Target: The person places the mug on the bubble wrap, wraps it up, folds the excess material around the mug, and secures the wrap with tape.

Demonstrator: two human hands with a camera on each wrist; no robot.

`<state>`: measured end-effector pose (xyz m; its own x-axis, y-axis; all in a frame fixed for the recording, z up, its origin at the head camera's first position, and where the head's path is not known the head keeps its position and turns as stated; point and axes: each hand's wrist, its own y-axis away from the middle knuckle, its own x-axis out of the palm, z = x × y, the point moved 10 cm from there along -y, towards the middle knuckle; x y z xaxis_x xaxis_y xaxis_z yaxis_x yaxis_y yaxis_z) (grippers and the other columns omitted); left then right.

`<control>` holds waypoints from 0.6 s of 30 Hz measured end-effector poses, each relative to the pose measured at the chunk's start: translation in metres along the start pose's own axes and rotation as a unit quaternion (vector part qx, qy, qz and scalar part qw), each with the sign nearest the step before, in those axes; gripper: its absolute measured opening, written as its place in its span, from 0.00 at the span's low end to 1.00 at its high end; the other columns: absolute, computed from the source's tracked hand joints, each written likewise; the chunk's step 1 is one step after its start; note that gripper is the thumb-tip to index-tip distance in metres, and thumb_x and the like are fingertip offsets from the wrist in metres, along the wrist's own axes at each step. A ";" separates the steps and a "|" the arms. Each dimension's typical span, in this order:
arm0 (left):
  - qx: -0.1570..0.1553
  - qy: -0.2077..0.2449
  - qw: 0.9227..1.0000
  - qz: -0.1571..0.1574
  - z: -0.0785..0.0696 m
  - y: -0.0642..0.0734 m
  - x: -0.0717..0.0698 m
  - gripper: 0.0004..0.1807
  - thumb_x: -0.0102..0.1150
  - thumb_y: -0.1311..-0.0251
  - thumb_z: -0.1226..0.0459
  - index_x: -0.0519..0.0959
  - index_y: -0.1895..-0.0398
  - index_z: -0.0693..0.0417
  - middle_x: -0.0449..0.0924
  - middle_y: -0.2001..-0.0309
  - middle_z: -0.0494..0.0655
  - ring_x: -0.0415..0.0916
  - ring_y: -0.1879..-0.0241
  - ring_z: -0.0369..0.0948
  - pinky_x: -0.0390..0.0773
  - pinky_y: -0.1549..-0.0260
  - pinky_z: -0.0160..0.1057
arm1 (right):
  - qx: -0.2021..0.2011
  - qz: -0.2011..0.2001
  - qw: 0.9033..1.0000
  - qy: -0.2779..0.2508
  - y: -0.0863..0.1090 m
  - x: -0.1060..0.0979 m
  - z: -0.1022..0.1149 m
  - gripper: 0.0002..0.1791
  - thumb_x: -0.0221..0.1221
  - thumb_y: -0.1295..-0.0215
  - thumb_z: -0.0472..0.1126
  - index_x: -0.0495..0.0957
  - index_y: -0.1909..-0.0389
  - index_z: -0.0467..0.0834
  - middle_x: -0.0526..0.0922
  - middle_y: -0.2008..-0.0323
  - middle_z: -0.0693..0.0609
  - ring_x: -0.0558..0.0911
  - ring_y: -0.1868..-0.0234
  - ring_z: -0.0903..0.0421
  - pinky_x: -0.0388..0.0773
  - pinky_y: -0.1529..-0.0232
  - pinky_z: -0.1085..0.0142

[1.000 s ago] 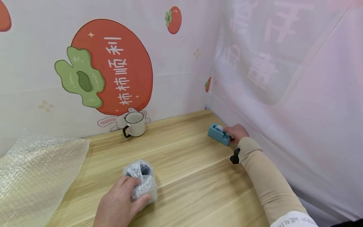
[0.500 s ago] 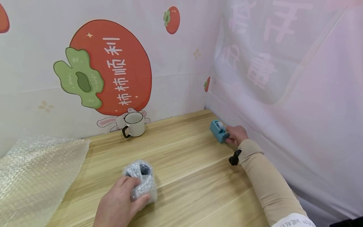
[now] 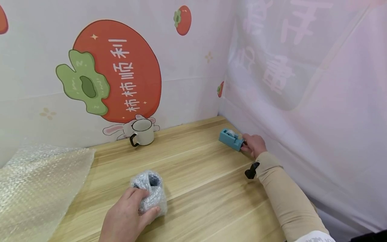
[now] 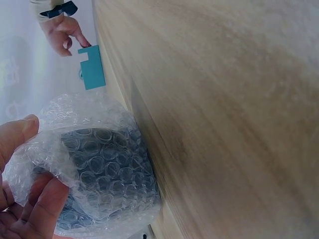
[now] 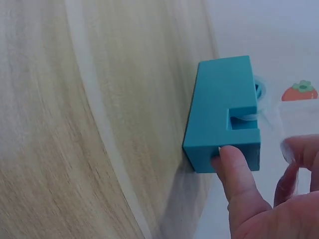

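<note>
My left hand point(image 3: 122, 215) grips a bubble-wrapped bundle point(image 3: 153, 199) on the wooden table, thumb on the near side and fingers on its far side. Something dark shows through the bubbles in the left wrist view, and the bundle's top has a dark opening. Farther right, my right hand point(image 3: 255, 144) is at the end of a teal tape dispenser point(image 3: 230, 140). In the right wrist view one digit presses the dispenser's end face, while other fingertips curl beside it near a clear film; I cannot tell whether they pinch it. A clear tape roll point(image 5: 261, 88) sticks out of the dispenser.
A white mug point(image 3: 144, 134) with a black handle stands at the table's back edge. A large bubble wrap sheet point(image 3: 45, 191) covers the left side. Printed cloth walls point(image 3: 193, 97) border the table point(image 3: 196, 181) behind and at right, close beside the right arm.
The tape dispenser has turned one way and then back, ending slightly farther left with its end nearer my right fingertips. My left hand and the bundle have stayed in place.
</note>
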<state>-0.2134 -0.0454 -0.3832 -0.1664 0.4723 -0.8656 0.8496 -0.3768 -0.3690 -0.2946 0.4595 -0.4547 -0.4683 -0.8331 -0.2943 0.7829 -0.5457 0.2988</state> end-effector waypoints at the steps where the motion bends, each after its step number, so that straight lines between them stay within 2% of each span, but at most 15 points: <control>1: -0.001 -0.001 1.000 0.002 0.000 0.000 0.000 0.25 0.81 0.54 0.46 0.84 0.57 0.48 0.80 0.59 0.43 0.80 0.63 0.37 0.84 0.65 0.47 | 0.003 0.007 1.000 -0.006 -0.001 0.000 -0.001 0.20 0.55 0.26 0.48 0.69 0.44 0.37 0.75 0.47 0.42 0.89 0.66 0.58 0.87 0.57 0.64; 3: -0.001 -0.003 1.000 0.003 -0.001 0.000 0.001 0.26 0.81 0.54 0.46 0.84 0.56 0.48 0.80 0.59 0.43 0.79 0.64 0.37 0.84 0.66 0.46 | 0.007 0.016 1.000 -0.010 -0.002 -0.001 -0.001 0.27 0.56 0.25 0.48 0.68 0.36 0.34 0.78 0.48 0.41 0.89 0.69 0.59 0.87 0.56 0.64; 5: -0.004 -0.004 1.000 0.007 0.000 0.000 0.001 0.26 0.81 0.53 0.46 0.84 0.56 0.48 0.80 0.59 0.43 0.78 0.64 0.36 0.84 0.65 0.46 | 0.007 0.014 1.000 0.000 -0.004 -0.002 0.000 0.30 0.57 0.25 0.49 0.67 0.33 0.33 0.79 0.49 0.40 0.89 0.70 0.60 0.87 0.56 0.64; 10: -0.007 -0.003 1.000 0.009 0.001 0.000 0.002 0.26 0.81 0.54 0.46 0.85 0.56 0.48 0.80 0.59 0.43 0.78 0.65 0.36 0.84 0.66 0.46 | -0.012 -0.001 0.999 0.045 -0.008 -0.004 0.002 0.26 0.56 0.26 0.47 0.69 0.37 0.32 0.81 0.53 0.41 0.89 0.68 0.57 0.88 0.56 0.62; 13: -0.008 -0.002 1.000 0.011 0.001 0.000 0.003 0.26 0.81 0.53 0.46 0.85 0.56 0.48 0.80 0.59 0.43 0.78 0.65 0.36 0.84 0.66 0.46 | -0.018 -0.001 0.998 0.064 -0.008 -0.004 0.003 0.26 0.53 0.27 0.46 0.70 0.37 0.31 0.81 0.52 0.39 0.90 0.68 0.56 0.88 0.59 0.61; 18: -0.008 0.000 1.000 0.012 0.001 0.000 0.002 0.26 0.81 0.53 0.46 0.85 0.56 0.48 0.80 0.59 0.43 0.79 0.64 0.36 0.84 0.65 0.46 | -0.012 0.001 0.999 0.052 -0.006 -0.004 0.004 0.28 0.50 0.30 0.43 0.69 0.35 0.28 0.83 0.49 0.37 0.90 0.69 0.56 0.88 0.60 0.61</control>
<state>-0.2148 -0.0453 -0.3857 -0.1465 0.4635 -0.8739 0.8616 -0.3742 -0.3429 -0.2993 0.4655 -0.4518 -0.4220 -0.8200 -0.3867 0.7943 -0.5400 0.2783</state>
